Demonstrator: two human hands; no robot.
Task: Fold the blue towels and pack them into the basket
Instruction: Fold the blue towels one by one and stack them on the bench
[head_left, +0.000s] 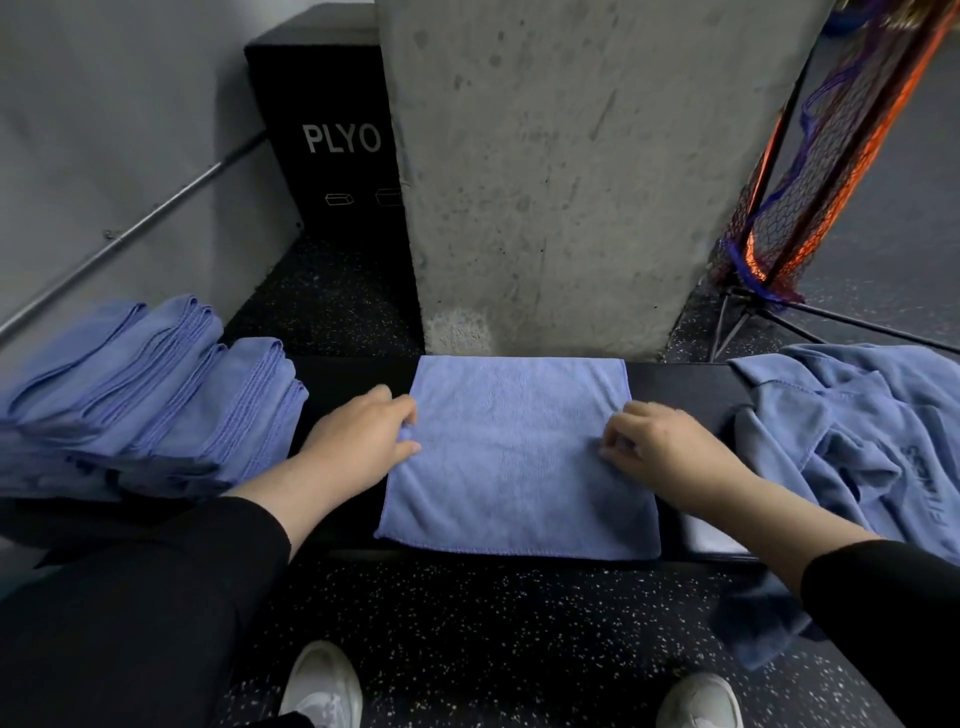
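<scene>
A blue towel (514, 457) lies flat on the black bench (680, 387) in the middle of the view. My left hand (358, 441) pinches its left edge at mid-height. My right hand (660, 447) pinches its right edge at the same height. Folded blue towels (150, 400) are stacked in rows on the left end of the bench. A loose heap of unfolded blue towels (857, 431) lies on the right end, one corner hanging off the front. No basket is in view.
A concrete pillar (571, 171) stands right behind the bench. A black box marked PLYO (332, 145) sits behind on the left, by a wall with a metal rail. An orange and purple net on a stand (810, 176) is at the back right. My white shoes rest on speckled floor.
</scene>
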